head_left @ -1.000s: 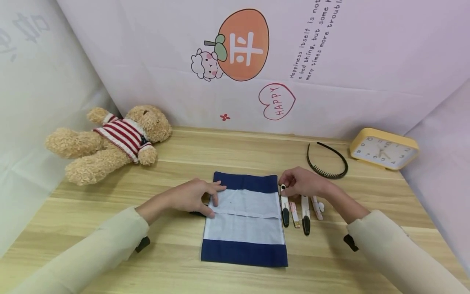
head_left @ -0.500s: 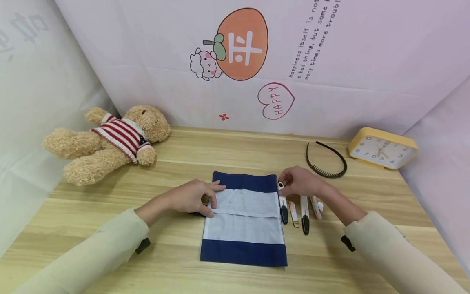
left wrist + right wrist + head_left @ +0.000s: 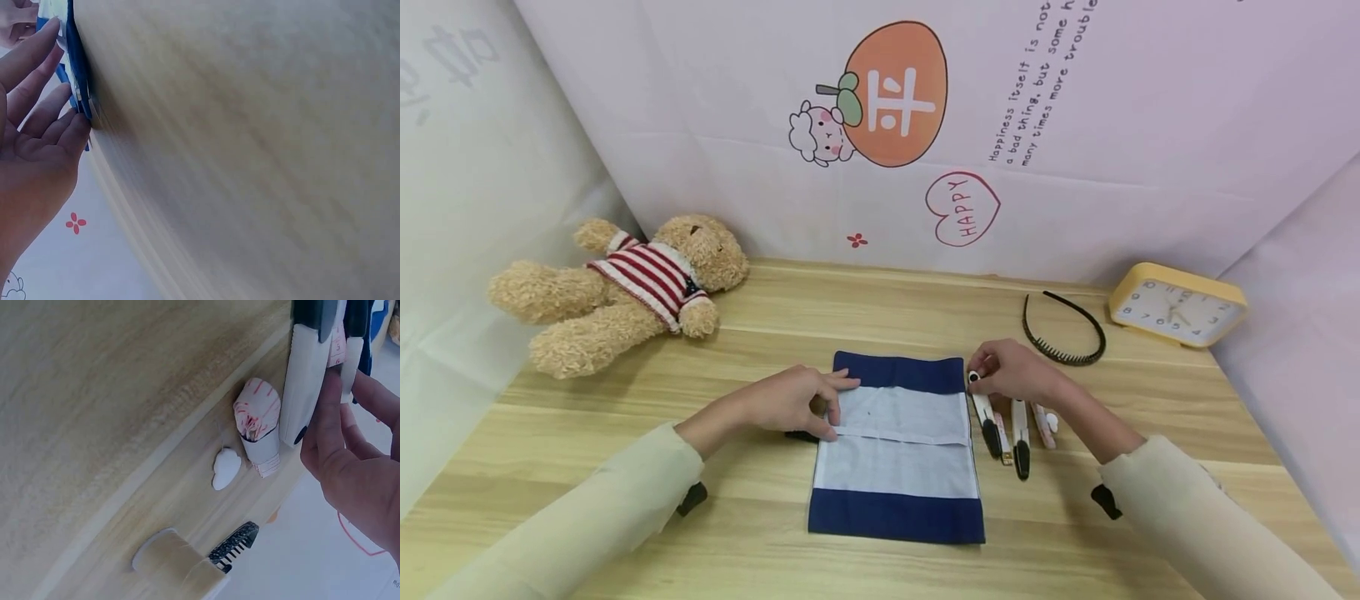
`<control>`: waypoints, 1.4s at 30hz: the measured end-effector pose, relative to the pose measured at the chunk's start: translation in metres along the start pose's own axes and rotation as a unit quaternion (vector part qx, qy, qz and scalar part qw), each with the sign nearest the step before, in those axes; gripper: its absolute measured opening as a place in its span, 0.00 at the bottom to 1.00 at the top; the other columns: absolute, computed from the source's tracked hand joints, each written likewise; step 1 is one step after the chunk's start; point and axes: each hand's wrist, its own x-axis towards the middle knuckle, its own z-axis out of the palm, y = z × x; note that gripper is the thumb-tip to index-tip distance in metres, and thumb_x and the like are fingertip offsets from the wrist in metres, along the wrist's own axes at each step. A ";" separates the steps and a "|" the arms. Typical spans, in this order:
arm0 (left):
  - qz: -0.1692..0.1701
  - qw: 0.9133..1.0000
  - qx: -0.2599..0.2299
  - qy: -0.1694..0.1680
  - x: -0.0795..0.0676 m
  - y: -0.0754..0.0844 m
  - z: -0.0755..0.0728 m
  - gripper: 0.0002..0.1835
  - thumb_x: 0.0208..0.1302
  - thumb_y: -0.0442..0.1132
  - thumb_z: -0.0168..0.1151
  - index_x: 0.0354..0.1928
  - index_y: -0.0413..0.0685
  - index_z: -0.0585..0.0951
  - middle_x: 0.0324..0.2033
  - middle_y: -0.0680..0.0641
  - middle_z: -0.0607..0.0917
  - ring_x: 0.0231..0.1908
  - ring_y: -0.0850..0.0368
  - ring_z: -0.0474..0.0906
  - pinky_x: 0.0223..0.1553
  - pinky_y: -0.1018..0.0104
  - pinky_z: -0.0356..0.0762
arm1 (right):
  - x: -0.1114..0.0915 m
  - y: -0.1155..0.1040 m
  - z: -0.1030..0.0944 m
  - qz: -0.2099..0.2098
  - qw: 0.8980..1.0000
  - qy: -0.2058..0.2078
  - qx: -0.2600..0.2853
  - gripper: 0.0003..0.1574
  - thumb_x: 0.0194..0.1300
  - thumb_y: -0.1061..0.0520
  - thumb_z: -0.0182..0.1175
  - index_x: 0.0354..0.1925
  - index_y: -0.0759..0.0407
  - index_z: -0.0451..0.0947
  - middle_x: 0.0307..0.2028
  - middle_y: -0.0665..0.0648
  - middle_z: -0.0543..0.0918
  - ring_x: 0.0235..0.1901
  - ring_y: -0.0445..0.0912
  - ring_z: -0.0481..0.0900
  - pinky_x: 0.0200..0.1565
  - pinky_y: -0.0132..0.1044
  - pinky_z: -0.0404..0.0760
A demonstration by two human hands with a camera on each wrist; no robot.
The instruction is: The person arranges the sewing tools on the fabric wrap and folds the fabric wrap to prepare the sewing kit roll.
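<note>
A flat cloth piece (image 3: 895,471), pale grey in the middle with navy bands at both ends, lies on the table; a seam or slit crosses it. My left hand (image 3: 790,404) rests at its left edge, thumb near the slit, fingers on the upper half. In the left wrist view its fingers look fairly straight against the cloth's edge. My right hand (image 3: 1015,369) pinches the top of a slim white tool with a black end (image 3: 985,414), tilted beside the cloth's right edge. A similar white-and-black tool (image 3: 1020,437) lies to the right, with a printed measuring tape strip (image 3: 1006,455) between them.
Right of the tools are a bundled measuring tape (image 3: 256,412) and a small white cloud-shaped piece (image 3: 226,469). A beige roll-like object (image 3: 175,562) shows by the black toothed headband (image 3: 234,544). A yellow clock (image 3: 1180,304) and a teddy bear (image 3: 640,287) stand or lie farther back.
The white tool in my right hand has swung, its black end moving right, from beside the cloth toward the measuring tape strip. My left hand and the cloth look the same.
</note>
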 end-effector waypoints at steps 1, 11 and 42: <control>-0.002 1.000 0.000 -0.001 0.000 0.000 0.000 0.07 0.59 0.36 0.75 0.29 0.55 0.86 0.71 0.44 0.71 0.76 0.46 0.52 0.70 0.45 0.59 | 0.000 0.001 -0.001 0.002 1.000 0.001 0.012 0.14 0.68 0.64 0.65 0.49 0.69 0.75 0.39 0.62 0.80 0.34 0.49 0.81 0.39 0.42 0.84; -0.009 1.000 -0.005 -0.004 0.002 0.000 -0.001 0.09 0.62 0.32 0.71 0.27 0.54 0.86 0.70 0.45 0.71 0.76 0.46 0.51 0.71 0.46 0.58 | -0.004 -0.012 -0.015 -0.005 0.994 0.039 0.101 0.21 0.71 0.60 0.64 0.56 0.72 0.73 0.42 0.64 0.77 0.38 0.51 0.79 0.42 0.46 0.85; 0.016 0.999 0.031 -0.007 0.006 0.007 0.004 0.11 0.71 0.30 0.61 0.29 0.50 0.78 0.73 0.36 0.64 0.75 0.39 0.51 0.73 0.45 0.52 | 0.047 -0.060 0.038 -0.017 0.950 0.026 0.310 0.16 0.73 0.65 0.60 0.56 0.68 0.70 0.45 0.61 0.74 0.41 0.50 0.79 0.50 0.48 0.84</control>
